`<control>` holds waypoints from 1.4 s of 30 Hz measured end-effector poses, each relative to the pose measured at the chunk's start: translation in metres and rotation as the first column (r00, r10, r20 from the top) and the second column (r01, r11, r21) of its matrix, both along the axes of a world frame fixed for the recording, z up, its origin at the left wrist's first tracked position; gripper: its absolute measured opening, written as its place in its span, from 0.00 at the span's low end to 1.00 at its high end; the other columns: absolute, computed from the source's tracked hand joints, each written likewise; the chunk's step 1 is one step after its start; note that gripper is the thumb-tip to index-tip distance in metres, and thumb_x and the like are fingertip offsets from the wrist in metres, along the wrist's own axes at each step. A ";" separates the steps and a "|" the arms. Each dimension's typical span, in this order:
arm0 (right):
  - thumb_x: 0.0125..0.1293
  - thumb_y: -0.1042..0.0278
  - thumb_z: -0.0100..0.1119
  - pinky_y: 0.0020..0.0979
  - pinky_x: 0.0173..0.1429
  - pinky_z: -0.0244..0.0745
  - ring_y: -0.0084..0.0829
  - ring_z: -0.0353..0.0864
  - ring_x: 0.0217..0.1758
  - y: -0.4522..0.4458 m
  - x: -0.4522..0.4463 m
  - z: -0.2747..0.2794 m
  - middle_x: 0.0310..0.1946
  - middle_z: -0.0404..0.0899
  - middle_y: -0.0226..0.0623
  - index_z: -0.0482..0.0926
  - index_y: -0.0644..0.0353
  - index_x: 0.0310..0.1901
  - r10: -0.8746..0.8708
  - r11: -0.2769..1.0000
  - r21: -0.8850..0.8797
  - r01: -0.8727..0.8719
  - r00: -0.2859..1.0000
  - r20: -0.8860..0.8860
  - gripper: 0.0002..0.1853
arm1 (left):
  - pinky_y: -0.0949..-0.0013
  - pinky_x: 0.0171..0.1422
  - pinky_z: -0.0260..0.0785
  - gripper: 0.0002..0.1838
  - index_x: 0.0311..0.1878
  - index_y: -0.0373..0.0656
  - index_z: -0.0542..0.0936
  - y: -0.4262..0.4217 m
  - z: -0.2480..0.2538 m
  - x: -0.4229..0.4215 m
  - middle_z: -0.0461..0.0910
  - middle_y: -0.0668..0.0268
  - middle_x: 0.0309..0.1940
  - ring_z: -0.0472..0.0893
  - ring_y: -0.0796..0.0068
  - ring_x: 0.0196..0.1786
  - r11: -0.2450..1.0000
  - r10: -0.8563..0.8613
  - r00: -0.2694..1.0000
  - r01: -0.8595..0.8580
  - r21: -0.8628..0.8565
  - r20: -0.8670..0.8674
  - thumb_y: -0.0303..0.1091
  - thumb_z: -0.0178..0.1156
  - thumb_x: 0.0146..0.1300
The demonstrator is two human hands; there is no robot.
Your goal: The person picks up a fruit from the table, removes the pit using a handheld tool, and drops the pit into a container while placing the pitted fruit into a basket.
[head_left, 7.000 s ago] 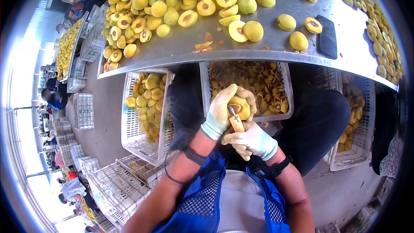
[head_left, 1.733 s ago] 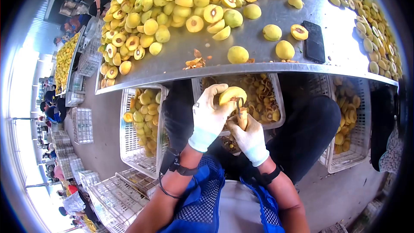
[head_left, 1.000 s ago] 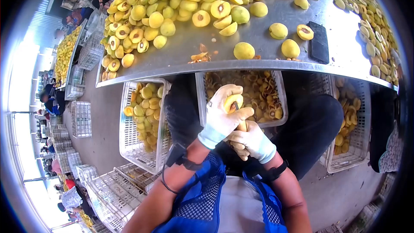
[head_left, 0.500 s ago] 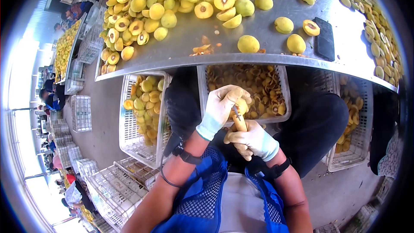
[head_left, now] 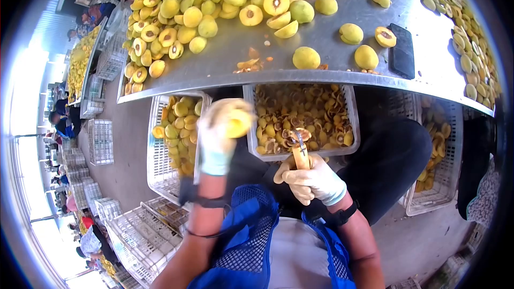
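Observation:
My left hand [head_left: 214,120], gloved and blurred by motion, holds a yellow peach half [head_left: 239,124] above the gap between two crates. My right hand [head_left: 313,180], also gloved, is wrapped round the wooden handle of a pitting knife [head_left: 301,156] with a metal head pointing up. A brownish scrap of peach flesh and pit [head_left: 299,136] sits on that head. Behind the knife stands a white crate [head_left: 350,112] full of scooped-out scraps. To the left, another white crate [head_left: 158,163] contains yellow peach halves.
Above my knees runs a metal table [head_left: 235,56] with a heap of cut peaches [head_left: 187,16] and a dark flat block [head_left: 402,51]. A further crate [head_left: 452,166] of peach pieces stands at right. Stacked crates [head_left: 142,235] and other people are at left.
My left hand has moved left, away from the knife, taking the peach half with it. The knife stays in my right hand, now with a scrap on its head.

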State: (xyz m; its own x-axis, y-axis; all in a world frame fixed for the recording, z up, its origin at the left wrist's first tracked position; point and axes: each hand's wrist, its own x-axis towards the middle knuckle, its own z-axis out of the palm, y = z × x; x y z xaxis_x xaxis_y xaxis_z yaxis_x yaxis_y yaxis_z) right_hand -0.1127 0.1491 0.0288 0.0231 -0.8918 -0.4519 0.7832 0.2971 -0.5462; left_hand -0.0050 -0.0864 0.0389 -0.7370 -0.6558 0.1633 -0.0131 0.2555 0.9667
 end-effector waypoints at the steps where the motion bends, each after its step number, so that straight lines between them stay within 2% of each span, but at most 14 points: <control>1: 0.71 0.69 0.66 0.24 0.16 0.59 0.20 0.68 0.11 -0.002 0.000 0.000 0.16 0.75 0.28 0.84 0.69 0.44 -0.037 0.999 0.024 0.038 0.999 -0.026 0.10 | 0.64 0.53 0.83 0.13 0.43 0.34 0.87 -0.015 0.024 0.007 0.89 0.56 0.44 0.89 0.62 0.44 0.989 0.142 0.982 -0.135 -0.063 0.126 0.37 0.65 0.69; 2: 0.72 0.71 0.63 0.25 0.15 0.61 0.21 0.67 0.10 -0.008 0.000 0.009 0.13 0.70 0.28 0.83 0.73 0.44 -0.064 0.994 0.076 0.072 0.993 -0.102 0.11 | 0.66 0.60 0.80 0.09 0.45 0.35 0.87 -0.034 0.028 0.017 0.89 0.56 0.45 0.88 0.63 0.49 0.877 0.300 0.912 -0.149 -0.456 0.279 0.30 0.69 0.65; 5: 0.72 0.68 0.64 0.23 0.16 0.61 0.20 0.68 0.11 -0.013 0.003 0.005 0.14 0.72 0.28 0.83 0.71 0.46 -0.031 0.994 0.095 0.055 0.971 -0.238 0.12 | 0.63 0.62 0.77 0.13 0.49 0.37 0.87 -0.091 0.018 0.041 0.88 0.57 0.50 0.87 0.60 0.53 0.747 0.369 0.881 -0.092 -0.658 0.296 0.28 0.73 0.61; 6: 0.72 0.67 0.65 0.22 0.16 0.62 0.20 0.70 0.12 -0.014 0.002 0.005 0.15 0.73 0.28 0.84 0.70 0.46 -0.021 0.994 0.098 0.044 0.974 -0.226 0.12 | 0.62 0.62 0.77 0.14 0.50 0.39 0.87 -0.093 0.019 0.034 0.87 0.57 0.52 0.87 0.59 0.53 0.829 0.324 0.906 -0.133 -0.543 0.272 0.29 0.74 0.61; 10: 0.71 0.66 0.67 0.22 0.17 0.66 0.20 0.72 0.13 -0.016 0.002 0.003 0.17 0.75 0.29 0.85 0.68 0.46 -0.016 0.990 0.136 0.048 0.973 -0.229 0.12 | 0.64 0.64 0.77 0.15 0.53 0.41 0.88 -0.066 0.033 -0.033 0.88 0.56 0.52 0.87 0.60 0.56 0.669 0.223 0.923 0.090 -0.738 0.315 0.31 0.71 0.63; 13: 0.70 0.66 0.68 0.22 0.17 0.67 0.20 0.72 0.13 -0.017 -0.001 0.010 0.19 0.77 0.30 0.85 0.67 0.46 -0.014 0.986 0.157 0.050 0.974 -0.227 0.12 | 0.64 0.55 0.81 0.15 0.52 0.40 0.87 -0.055 0.023 -0.101 0.89 0.56 0.46 0.90 0.61 0.47 0.734 0.078 0.958 0.132 -0.666 0.276 0.34 0.70 0.63; 17: 0.71 0.66 0.67 0.22 0.17 0.68 0.19 0.72 0.14 -0.015 -0.003 0.005 0.19 0.77 0.29 0.85 0.67 0.46 -0.057 0.987 0.136 0.086 0.977 -0.205 0.12 | 0.60 0.52 0.80 0.23 0.59 0.47 0.85 -0.055 0.008 -0.174 0.89 0.55 0.43 0.89 0.58 0.45 0.786 0.099 0.853 0.248 -0.566 0.512 0.46 0.68 0.64; 20: 0.71 0.66 0.66 0.22 0.18 0.68 0.19 0.72 0.14 -0.015 -0.005 0.003 0.20 0.77 0.29 0.85 0.67 0.46 -0.078 0.983 0.148 0.110 0.976 -0.206 0.11 | 0.57 0.54 0.79 0.24 0.60 0.49 0.84 -0.055 -0.009 -0.202 0.89 0.55 0.44 0.88 0.54 0.48 0.644 0.193 0.842 0.278 -0.713 0.503 0.47 0.68 0.64; 33: 0.78 0.58 0.60 0.25 0.17 0.67 0.23 0.71 0.13 -0.014 -0.003 0.001 0.19 0.74 0.30 0.79 0.69 0.53 -0.417 0.887 0.097 0.451 0.874 -0.248 0.19 | 0.58 0.69 0.76 0.23 0.57 0.43 0.85 0.009 0.029 -0.085 0.86 0.54 0.56 0.86 0.53 0.60 0.735 -0.132 0.956 0.272 -0.621 0.262 0.24 0.71 0.56; 35: 0.79 0.57 0.57 0.25 0.17 0.68 0.22 0.69 0.13 -0.016 0.000 -0.003 0.19 0.73 0.29 0.79 0.68 0.51 -0.531 0.830 0.068 0.553 0.822 -0.206 0.18 | 0.57 0.68 0.77 0.23 0.56 0.44 0.85 0.028 0.020 -0.061 0.86 0.55 0.56 0.85 0.50 0.61 0.782 -0.187 0.946 0.306 -0.543 0.265 0.22 0.69 0.54; 37: 0.79 0.58 0.57 0.24 0.17 0.68 0.21 0.68 0.12 -0.017 0.002 -0.007 0.20 0.73 0.28 0.77 0.63 0.44 -0.563 0.800 0.076 0.595 0.789 -0.246 0.14 | 0.60 0.51 0.82 0.27 0.61 0.50 0.82 0.043 0.007 -0.040 0.83 0.50 0.57 0.87 0.52 0.50 0.756 -0.207 0.930 0.350 -0.554 0.305 0.24 0.68 0.55; 39: 0.74 0.63 0.63 0.25 0.18 0.71 0.22 0.76 0.16 -0.016 -0.001 -0.007 0.22 0.78 0.31 0.81 0.64 0.48 -0.556 0.789 0.136 0.600 0.790 -0.258 0.12 | 0.66 0.58 0.81 0.29 0.64 0.44 0.80 0.053 0.003 -0.028 0.82 0.51 0.60 0.87 0.58 0.56 0.750 -0.285 0.909 0.410 -0.520 0.305 0.24 0.68 0.57; 41: 0.73 0.65 0.65 0.24 0.20 0.72 0.21 0.77 0.17 -0.015 0.000 -0.009 0.23 0.80 0.32 0.81 0.66 0.48 -0.533 0.796 0.139 0.589 0.791 -0.300 0.12 | 0.60 0.67 0.77 0.32 0.70 0.36 0.75 0.066 0.009 -0.022 0.80 0.55 0.64 0.82 0.63 0.65 0.936 -0.304 0.919 0.239 0.259 0.252 0.21 0.65 0.59; 42: 0.72 0.65 0.65 0.24 0.21 0.72 0.21 0.77 0.17 -0.016 0.001 -0.010 0.23 0.80 0.32 0.81 0.66 0.48 -0.517 0.805 0.129 0.580 0.791 -0.328 0.11 | 0.62 0.67 0.77 0.33 0.72 0.35 0.72 0.065 0.006 -0.022 0.79 0.57 0.65 0.81 0.68 0.64 0.909 -0.298 0.934 0.215 0.356 0.196 0.22 0.63 0.61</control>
